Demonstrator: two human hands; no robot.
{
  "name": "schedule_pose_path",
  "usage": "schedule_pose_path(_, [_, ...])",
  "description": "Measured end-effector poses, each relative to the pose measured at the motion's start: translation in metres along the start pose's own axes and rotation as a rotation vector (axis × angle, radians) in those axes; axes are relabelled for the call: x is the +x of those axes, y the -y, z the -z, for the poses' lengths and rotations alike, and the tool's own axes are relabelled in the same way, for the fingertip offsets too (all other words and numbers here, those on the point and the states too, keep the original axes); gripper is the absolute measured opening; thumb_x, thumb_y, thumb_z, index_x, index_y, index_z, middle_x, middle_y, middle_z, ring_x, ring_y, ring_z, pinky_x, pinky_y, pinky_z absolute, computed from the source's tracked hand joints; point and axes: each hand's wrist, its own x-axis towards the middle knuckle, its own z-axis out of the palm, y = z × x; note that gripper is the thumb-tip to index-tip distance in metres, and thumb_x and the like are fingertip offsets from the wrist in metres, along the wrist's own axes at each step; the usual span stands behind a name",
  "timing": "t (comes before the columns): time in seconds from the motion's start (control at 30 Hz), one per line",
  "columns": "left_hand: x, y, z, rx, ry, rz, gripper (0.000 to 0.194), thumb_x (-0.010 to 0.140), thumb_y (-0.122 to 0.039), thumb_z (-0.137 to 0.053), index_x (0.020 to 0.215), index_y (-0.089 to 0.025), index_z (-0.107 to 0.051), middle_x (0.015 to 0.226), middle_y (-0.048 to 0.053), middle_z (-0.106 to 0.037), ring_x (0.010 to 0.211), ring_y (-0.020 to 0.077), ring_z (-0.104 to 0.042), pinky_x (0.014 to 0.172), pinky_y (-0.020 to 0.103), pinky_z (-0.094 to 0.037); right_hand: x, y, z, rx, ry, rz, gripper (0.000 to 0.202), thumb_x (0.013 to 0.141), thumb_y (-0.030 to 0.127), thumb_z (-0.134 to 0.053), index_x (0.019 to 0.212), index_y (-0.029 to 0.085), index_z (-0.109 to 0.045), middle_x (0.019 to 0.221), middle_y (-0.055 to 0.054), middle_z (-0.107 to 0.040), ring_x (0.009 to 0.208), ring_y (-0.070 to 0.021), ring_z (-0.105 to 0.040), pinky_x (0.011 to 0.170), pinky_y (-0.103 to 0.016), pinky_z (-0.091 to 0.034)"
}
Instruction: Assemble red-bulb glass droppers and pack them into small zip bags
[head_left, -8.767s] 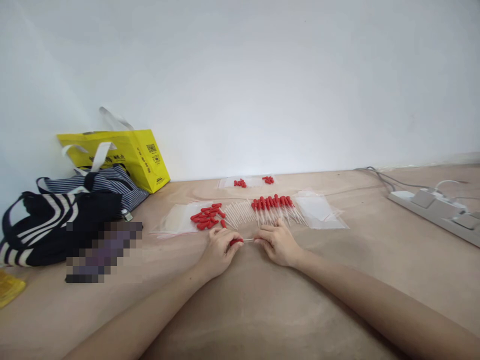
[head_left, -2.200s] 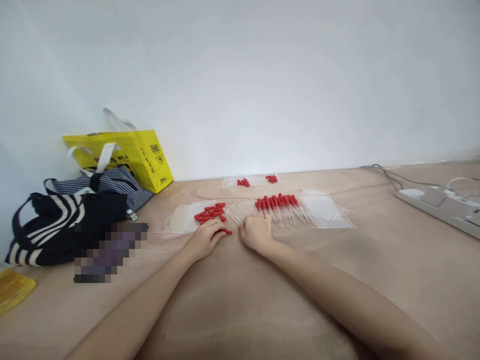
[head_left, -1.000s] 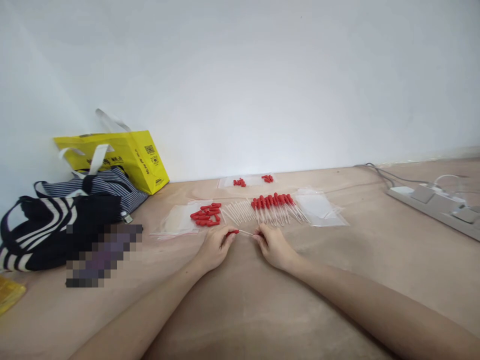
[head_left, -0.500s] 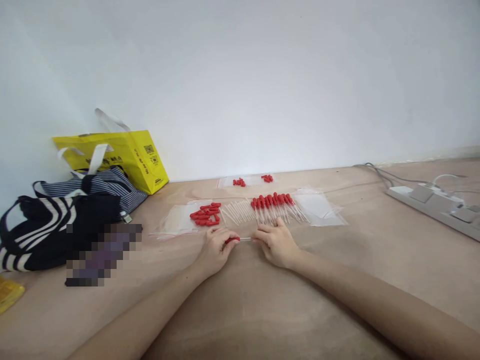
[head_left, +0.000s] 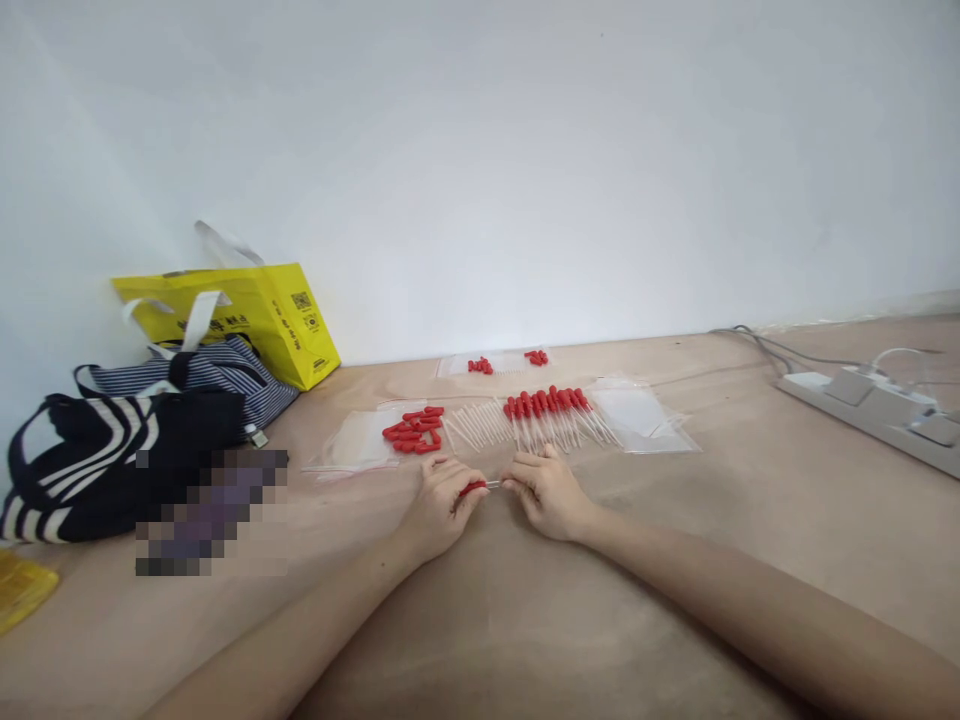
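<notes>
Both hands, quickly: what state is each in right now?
Left hand: closed, holding a red bulb.
Right hand: closed, pinching a thin pale tube.

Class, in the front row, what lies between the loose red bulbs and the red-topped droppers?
Thin whitish tubes, laid side by side, lie between the loose red bulbs and the red-topped droppers; the head view shows this.

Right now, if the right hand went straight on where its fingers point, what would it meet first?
Probably the red bulb pinched in the left hand, beyond the thin pale tube that the right hand itself holds. Depth is unclear, so the left thumb could come first.
</notes>
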Motion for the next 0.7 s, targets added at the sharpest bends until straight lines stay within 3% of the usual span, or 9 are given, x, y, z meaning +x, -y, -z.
schedule_pose_path(0.17, [0.007, 0.003, 0.006, 0.035, 0.02, 0.021, 0.017, 0.083, -0.026, -0.042, 0.076, -0.02, -0.057, 0.073, -0.002, -0.064, 0.072, 0.0137, -0.054, 0.084, 0.036, -0.023, 0.004, -0.002, 0.009, -0.059, 0.075, 0.02, 0.018, 0.084, 0.022, -0.042, 0.085, 0.018, -0.06, 0.078, -0.003, -0.059, 0.077, -0.0152, -0.049, 0.067, -0.028, -0.025])
schedule_pose_path(0.27, [0.009, 0.011, 0.011, 0.093, 0.011, 0.011, 0.015, 0.081, -0.03, -0.046, 0.088, -0.022, -0.057, 0.086, 0.0, -0.065, 0.084, 0.0166, -0.054, 0.086, 0.037, -0.021, 0.007, -0.003, 0.012, -0.111, 0.108, -0.013, 0.016, 0.081, 0.023, -0.047, 0.08, 0.019, -0.062, 0.078, -0.004, -0.06, 0.081, -0.0171, -0.05, 0.07, -0.029, -0.027])
schedule_pose_path(0.37, [0.007, 0.027, 0.017, 0.211, -0.04, 0.092, 0.029, 0.078, -0.033, -0.05, 0.105, -0.023, -0.051, 0.103, 0.004, -0.059, 0.099, 0.0214, -0.048, 0.086, 0.039, -0.022, 0.014, -0.009, 0.011, -0.056, 0.064, -0.206, 0.017, 0.08, 0.021, -0.045, 0.079, 0.019, -0.062, 0.08, -0.003, -0.063, 0.076, -0.0152, -0.053, 0.068, -0.027, -0.031])
schedule_pose_path(0.5, [0.002, 0.048, 0.026, 0.355, -0.073, 0.237, 0.022, 0.078, -0.024, -0.046, 0.099, -0.023, -0.053, 0.104, 0.006, -0.058, 0.101, 0.0232, -0.047, 0.085, 0.042, -0.022, 0.028, -0.026, 0.012, -0.049, -0.117, -0.544, 0.02, 0.079, 0.024, -0.044, 0.09, 0.019, -0.06, 0.083, -0.004, -0.065, 0.073, -0.016, -0.057, 0.066, -0.026, -0.033])
schedule_pose_path(0.7, [-0.002, 0.069, 0.032, 0.455, -0.023, 0.213, 0.032, 0.074, -0.009, -0.038, 0.092, -0.026, -0.058, 0.097, 0.004, -0.059, 0.095, 0.0204, -0.05, 0.085, 0.044, -0.022, 0.04, -0.057, 0.017, -0.225, -0.257, -0.781, 0.02, 0.077, 0.025, -0.045, 0.092, 0.017, -0.054, 0.077, -0.004, -0.064, 0.08, -0.02, -0.056, 0.077, -0.033, -0.028])
